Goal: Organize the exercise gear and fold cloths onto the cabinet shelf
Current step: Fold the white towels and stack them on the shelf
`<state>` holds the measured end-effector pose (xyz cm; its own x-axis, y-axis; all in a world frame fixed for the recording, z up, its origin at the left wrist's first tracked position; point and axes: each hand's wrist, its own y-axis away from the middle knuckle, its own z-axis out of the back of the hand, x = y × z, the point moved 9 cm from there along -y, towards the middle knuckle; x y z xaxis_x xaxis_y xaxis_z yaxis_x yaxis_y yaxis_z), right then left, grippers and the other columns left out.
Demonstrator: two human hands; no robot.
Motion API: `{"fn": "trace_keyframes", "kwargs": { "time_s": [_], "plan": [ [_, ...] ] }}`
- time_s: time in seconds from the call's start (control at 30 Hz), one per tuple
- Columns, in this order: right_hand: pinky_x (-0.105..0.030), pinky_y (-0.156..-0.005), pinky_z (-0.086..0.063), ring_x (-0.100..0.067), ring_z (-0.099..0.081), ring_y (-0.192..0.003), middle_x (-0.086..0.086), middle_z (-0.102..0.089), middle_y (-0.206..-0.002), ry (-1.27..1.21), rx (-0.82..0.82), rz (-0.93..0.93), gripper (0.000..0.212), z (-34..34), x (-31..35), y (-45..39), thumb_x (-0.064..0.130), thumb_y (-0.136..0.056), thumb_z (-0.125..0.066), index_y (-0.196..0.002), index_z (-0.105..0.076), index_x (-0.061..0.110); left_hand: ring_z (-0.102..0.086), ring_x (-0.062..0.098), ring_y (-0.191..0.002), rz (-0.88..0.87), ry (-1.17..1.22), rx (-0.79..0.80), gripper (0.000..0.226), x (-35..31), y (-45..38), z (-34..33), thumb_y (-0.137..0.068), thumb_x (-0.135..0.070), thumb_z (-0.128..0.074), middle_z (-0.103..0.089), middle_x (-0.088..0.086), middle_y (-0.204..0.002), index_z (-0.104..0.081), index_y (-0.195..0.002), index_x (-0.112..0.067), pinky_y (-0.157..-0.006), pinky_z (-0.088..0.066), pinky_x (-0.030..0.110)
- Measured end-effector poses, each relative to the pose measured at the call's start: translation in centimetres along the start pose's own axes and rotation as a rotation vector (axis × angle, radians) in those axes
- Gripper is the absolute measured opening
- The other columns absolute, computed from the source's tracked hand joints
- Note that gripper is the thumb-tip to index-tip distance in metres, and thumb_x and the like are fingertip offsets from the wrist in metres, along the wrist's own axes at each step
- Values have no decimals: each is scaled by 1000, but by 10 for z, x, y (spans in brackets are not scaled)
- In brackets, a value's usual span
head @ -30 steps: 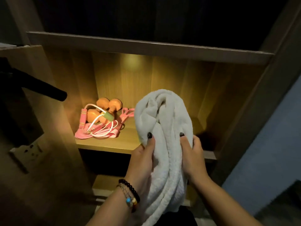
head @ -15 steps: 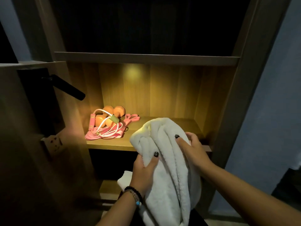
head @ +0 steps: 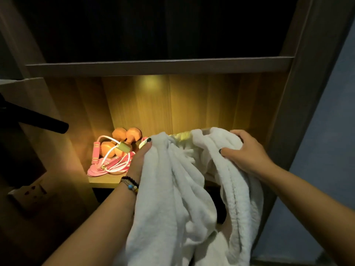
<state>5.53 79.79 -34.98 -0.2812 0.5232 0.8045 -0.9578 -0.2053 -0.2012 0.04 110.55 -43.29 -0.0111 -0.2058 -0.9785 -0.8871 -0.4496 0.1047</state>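
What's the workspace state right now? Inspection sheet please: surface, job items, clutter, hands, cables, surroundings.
Surface: lit wooden shelf in a cabinet; bare strip along its front left edge.
Job's things: white towel held up in front of the shelf, unfolded, hanging in loose folds; orange dumbbells and pink jump rope piled at the shelf's left.
Clutter: nothing seen.
Grippers: left hand grips the towel's left part; right hand grips its right part.
Cables: only the jump rope's cord, coiled over the dumbbells.
Surroundings: dark compartment above; black handle at left; wall socket lower left; blue wall at right.
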Motion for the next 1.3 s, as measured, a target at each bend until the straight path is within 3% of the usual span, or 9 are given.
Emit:
{"fn": "trace_keyframes", "kwargs": {
  "time_s": [0.2, 0.37, 0.57, 0.73, 0.83, 0.9, 1.0, 1.2, 1.3],
  "plan": [
    [-31, -78, -44, -15, -49, -100, 7, -48, -112, 18, -62, -96, 66, -26, -55, -57, 38, -80, -72, -135, -39, 27, -57, 24, -121, 53, -174, 7, 54, 35, -61, -25, -80, -41, -68, -62, 6, -129, -60, -126, -15, -106, -43, 47],
    [-18, -55, -36, -2, -49, -76, 14, -50, -88, 64, -41, -223, 46, -57, -115, -86, 38, -82, -69, -120, -49, 21, -70, 27, -80, 323, -171, -73, 41, 93, -94, -26, -73, -37, -78, -75, 8, -87, -70, -101, -8, -70, -57, 37],
    [-25, -60, -47, -7, -52, -69, 4, -56, -80, 276, 18, -258, 23, -81, -143, -97, 37, -88, -62, -90, -52, 17, -60, 20, -59, 118, -154, 6, 21, 77, -126, -47, -79, 0, -70, -65, 7, -69, -59, -96, 0, -47, -47, 22],
    [-31, -73, -45, -21, -57, -90, 0, -54, -85, 475, -16, -153, 23, -73, -110, -92, 35, -89, -59, -82, -53, 14, -67, 15, -72, -84, -93, 163, 49, 39, -117, -95, -62, 6, -74, -68, 6, -83, -55, -106, -1, -65, -55, 32],
    [-36, -92, -46, -23, -50, -105, -6, -54, -109, 531, -154, 305, 31, -75, -55, -72, 26, -87, -62, -116, -57, 14, -66, 11, -66, -152, -131, 258, 38, 18, -102, -104, -58, -7, -73, -69, -4, -71, -56, -92, -6, -58, -52, 26],
    [-31, -91, -47, -20, -52, -110, -5, -51, -122, 416, -27, 455, 50, -94, -41, -62, 24, -86, -64, -132, -48, 13, -58, 16, -62, -183, -147, 320, 33, 2, -93, -98, -59, -13, -74, -63, 4, -67, -52, -82, -3, -59, -45, 26],
    [-25, -91, -44, -8, -44, -115, 5, -40, -130, 263, 122, 344, 63, -118, -37, -62, 33, -88, -59, -142, -31, 20, -47, 29, -73, -180, -73, 362, 50, -26, -80, -79, -58, -25, -76, -54, 18, -81, -57, -87, 10, -66, -35, 42],
    [-7, -70, -37, -12, -54, -89, 4, -57, -98, 30, -80, 262, 24, -117, 5, -78, 1, -87, -54, -105, -64, 13, -70, 32, -89, -112, -52, 433, 41, -59, -60, -59, -72, -21, -77, -72, 18, -102, -65, -106, -2, -78, -56, 40],
    [-17, -61, -38, -7, -54, -70, 5, -61, -80, -73, -81, 221, 19, -115, 19, -77, 1, -87, -54, -85, -60, 19, -70, 28, -86, -139, -137, 394, 16, -54, -49, -45, -86, -21, -71, -73, 15, -97, -68, -97, -9, -72, -55, 35]
  ]
}}
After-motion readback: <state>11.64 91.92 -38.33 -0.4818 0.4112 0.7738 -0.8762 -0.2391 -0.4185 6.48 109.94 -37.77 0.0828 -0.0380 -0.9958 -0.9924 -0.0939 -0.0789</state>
